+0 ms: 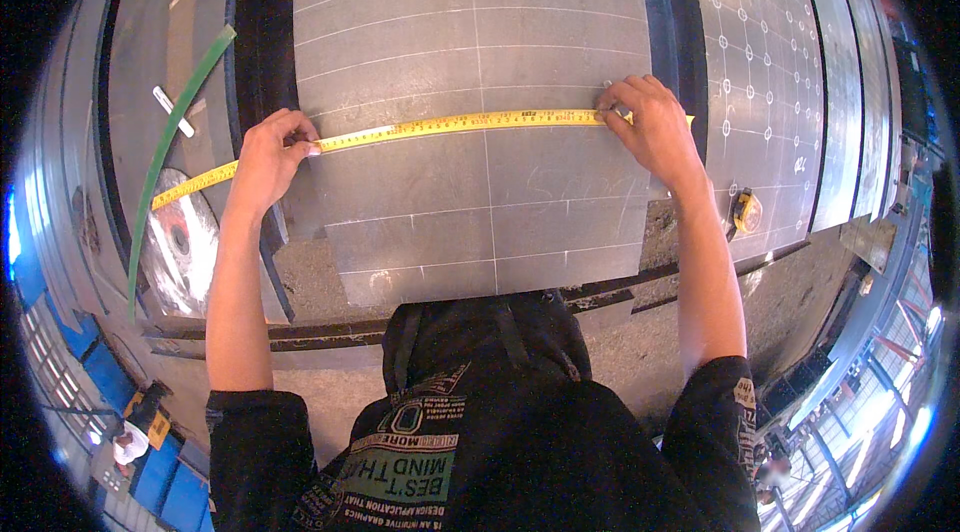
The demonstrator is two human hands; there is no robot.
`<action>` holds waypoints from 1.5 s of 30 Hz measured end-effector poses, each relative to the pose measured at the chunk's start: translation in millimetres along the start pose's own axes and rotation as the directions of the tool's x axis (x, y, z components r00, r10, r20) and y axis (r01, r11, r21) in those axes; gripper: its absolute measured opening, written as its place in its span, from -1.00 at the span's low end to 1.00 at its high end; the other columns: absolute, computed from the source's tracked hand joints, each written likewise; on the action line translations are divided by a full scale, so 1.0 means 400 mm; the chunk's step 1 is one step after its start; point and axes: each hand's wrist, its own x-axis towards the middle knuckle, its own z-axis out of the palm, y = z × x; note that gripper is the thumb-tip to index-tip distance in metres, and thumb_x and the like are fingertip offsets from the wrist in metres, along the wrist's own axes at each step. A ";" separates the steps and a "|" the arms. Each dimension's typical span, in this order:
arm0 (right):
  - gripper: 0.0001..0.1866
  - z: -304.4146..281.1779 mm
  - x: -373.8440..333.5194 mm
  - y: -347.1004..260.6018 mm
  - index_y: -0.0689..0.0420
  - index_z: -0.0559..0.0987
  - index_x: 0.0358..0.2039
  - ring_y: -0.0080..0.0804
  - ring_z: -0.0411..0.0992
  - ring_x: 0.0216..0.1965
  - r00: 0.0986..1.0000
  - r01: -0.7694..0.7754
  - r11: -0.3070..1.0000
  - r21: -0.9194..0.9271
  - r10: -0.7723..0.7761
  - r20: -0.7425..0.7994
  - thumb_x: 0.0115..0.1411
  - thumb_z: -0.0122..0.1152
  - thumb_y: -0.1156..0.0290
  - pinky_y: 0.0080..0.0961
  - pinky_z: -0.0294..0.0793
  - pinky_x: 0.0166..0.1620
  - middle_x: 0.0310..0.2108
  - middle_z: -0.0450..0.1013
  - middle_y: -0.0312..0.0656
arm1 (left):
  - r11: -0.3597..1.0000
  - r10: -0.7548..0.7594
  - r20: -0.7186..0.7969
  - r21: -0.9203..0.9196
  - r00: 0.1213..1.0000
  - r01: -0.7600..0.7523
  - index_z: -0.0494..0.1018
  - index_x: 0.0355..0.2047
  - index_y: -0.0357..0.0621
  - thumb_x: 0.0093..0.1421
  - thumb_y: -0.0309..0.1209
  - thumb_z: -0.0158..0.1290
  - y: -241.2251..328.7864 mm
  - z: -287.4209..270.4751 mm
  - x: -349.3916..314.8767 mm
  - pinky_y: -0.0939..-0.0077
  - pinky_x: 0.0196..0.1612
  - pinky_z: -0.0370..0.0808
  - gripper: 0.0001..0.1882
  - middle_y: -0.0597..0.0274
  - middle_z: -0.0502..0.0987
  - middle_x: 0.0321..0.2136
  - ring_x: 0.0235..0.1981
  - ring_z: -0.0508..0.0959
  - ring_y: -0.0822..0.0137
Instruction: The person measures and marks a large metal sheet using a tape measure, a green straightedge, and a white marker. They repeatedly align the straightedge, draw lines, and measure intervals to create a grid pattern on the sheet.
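A yellow measuring tape point(450, 122) stretches across a grey steel plate point(410, 192) marked with thin white lines. At the plate's left edge my left hand point(275, 154) is closed, with thumb and fingers pinching the tape. My right hand point(648, 122) pinches the tape near the plate's right edge; a small pale bit shows by its fingertips, too small to name. Past my left hand, the tape runs on to the lower left, toward a green strip point(165, 157). Its other end pokes out just right of my right hand.
A white stick point(173, 112) lies across the green strip, near a shiny metal piece point(182, 242). At right, a yellow and black tape measure case point(745, 214) rests near another plate point(755, 22) with white circles. Dark gaps flank the middle plate. Other people are visible far off.
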 end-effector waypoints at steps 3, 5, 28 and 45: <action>-0.86 0.003 -0.002 0.005 0.10 0.60 -0.30 -0.06 0.47 -0.16 1.000 0.003 1.000 -0.022 -0.003 -0.010 0.14 0.33 0.37 -0.13 0.47 -0.06 -0.31 0.50 -0.12 | 1.000 -0.025 0.023 -0.006 0.999 0.025 0.51 -0.37 -0.27 0.04 -0.56 0.24 0.009 -0.003 0.002 0.28 -0.18 0.47 -0.85 0.09 0.54 -0.39 -0.33 0.57 0.11; -0.87 -0.003 -0.001 -0.001 0.12 0.61 -0.30 -0.10 0.47 -0.16 1.000 -0.009 1.000 -0.010 0.009 -0.002 0.13 0.34 0.41 -0.17 0.46 -0.04 -0.31 0.51 -0.14 | 0.999 -0.039 0.017 -0.013 0.999 0.039 0.51 -0.36 -0.27 0.04 -0.56 0.23 0.010 0.001 0.002 0.29 -0.17 0.48 -0.85 0.08 0.53 -0.39 -0.32 0.58 0.12; -0.85 0.096 -0.111 -0.209 0.16 0.52 -0.18 0.15 0.54 -0.27 0.842 -0.456 0.782 0.426 0.533 -0.078 0.29 0.20 0.39 0.01 0.51 -0.21 -0.31 0.53 0.06 | 0.997 -0.079 -0.044 -0.029 0.996 0.078 0.48 -0.36 -0.28 0.05 -0.63 0.18 0.020 0.020 -0.008 0.38 -0.08 0.47 -0.86 0.11 0.53 -0.37 -0.26 0.57 0.18; -0.81 0.116 -0.040 -0.213 0.21 0.45 -0.25 0.23 0.52 -0.33 0.811 -0.468 0.750 0.468 0.575 -0.110 0.31 0.19 0.35 0.06 0.49 -0.27 -0.31 0.52 0.12 | 0.997 -0.063 -0.044 -0.036 0.997 0.062 0.48 -0.38 -0.32 0.03 -0.65 0.19 0.016 0.020 -0.011 0.35 -0.09 0.50 -0.86 0.09 0.54 -0.38 -0.27 0.61 0.14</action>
